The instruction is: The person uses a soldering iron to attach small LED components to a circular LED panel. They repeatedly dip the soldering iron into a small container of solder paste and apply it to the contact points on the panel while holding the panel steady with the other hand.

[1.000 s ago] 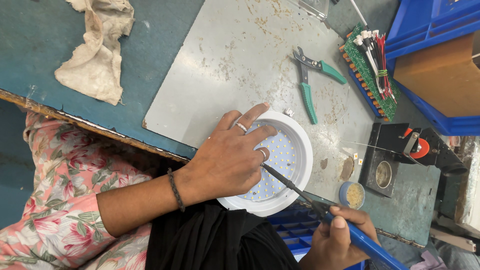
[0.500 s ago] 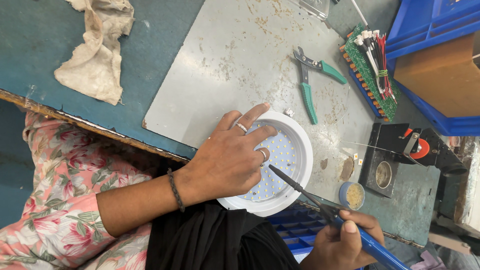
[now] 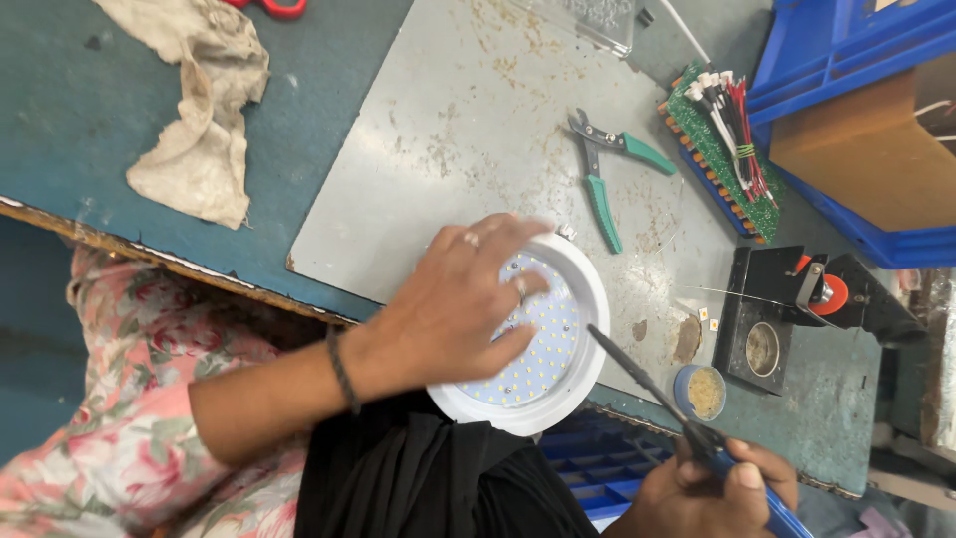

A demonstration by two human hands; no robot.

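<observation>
A round white lamp housing [image 3: 588,329] with a dotted LED board [image 3: 543,349] inside lies at the near edge of a grey metal sheet [image 3: 468,130]. My left hand [image 3: 453,304] lies flat across it, fingers spread over the board. My right hand [image 3: 712,488] grips a soldering iron [image 3: 647,384] with a blue handle. Its dark tip is just beside the lamp's right rim.
Green-handled pliers [image 3: 602,169] lie beyond the lamp. A circuit board with red and white wires [image 3: 727,139] sits at the right, next to blue bins [image 3: 846,60]. A black iron stand [image 3: 767,319], a small flux tin [image 3: 702,391] and a crumpled rag [image 3: 199,110] are also on the bench.
My left hand has flattened and spread over the LED board. My right hand has drawn the soldering iron tip back from the board toward the lamp's right rim.
</observation>
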